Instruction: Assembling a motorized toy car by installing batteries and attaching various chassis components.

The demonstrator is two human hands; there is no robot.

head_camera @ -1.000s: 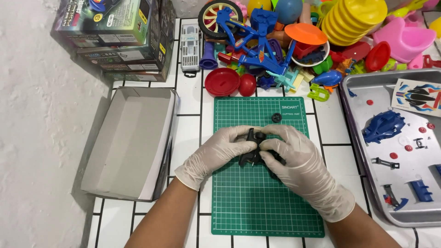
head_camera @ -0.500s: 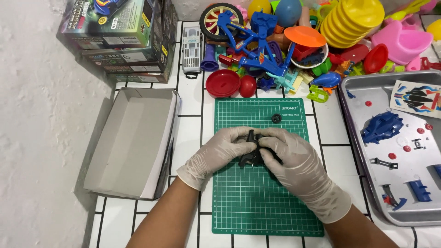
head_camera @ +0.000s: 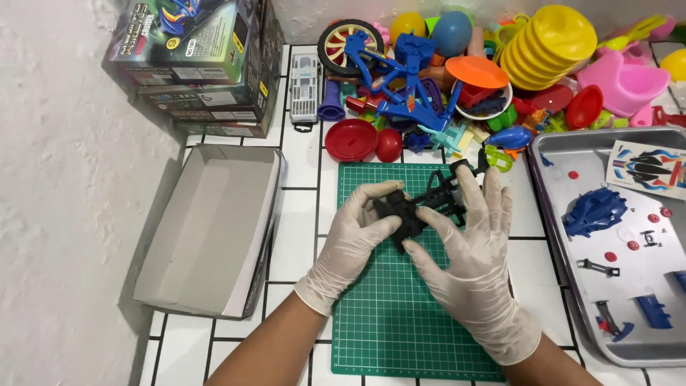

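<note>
**Black chassis held over the mat, long axis running lower left to upper right**

The chassis [head_camera: 421, 207] is a black plastic frame, held above the upper half of the green mat [head_camera: 400, 314]. Its long axis lies diagonally: the bulkier end sits low and to the left, near the mat's middle, and the thinner open frame end points up and to the right, toward the mat's far right corner. Whether the chassis rests on the mat or is lifted off it cannot be told.

The left hand [head_camera: 357, 236], in a white glove, grasps the bulky left end, with the thumb and fingers closed round it. The right hand [head_camera: 468, 250], also gloved, lies against the right side of the chassis with fingers spread and extended upward; the frame end passes behind those fingers. The right hand touches the part but is not clenched on it.

Surroundings on the worktop [head_camera: 300, 236], a white tiled surface:
- An open grey box [head_camera: 207, 229] lies left of the mat, near the left edge.
- A metal tray [head_camera: 557, 214] stands at the right edge, holding a blue body shell [head_camera: 594, 211], a sticker sheet [head_camera: 647, 168] and small red and blue parts.
- A heap of coloured toys [head_camera: 457, 78] fills the far edge.
- Stacked cartons [head_camera: 200, 64] occupy the far left corner.
</note>
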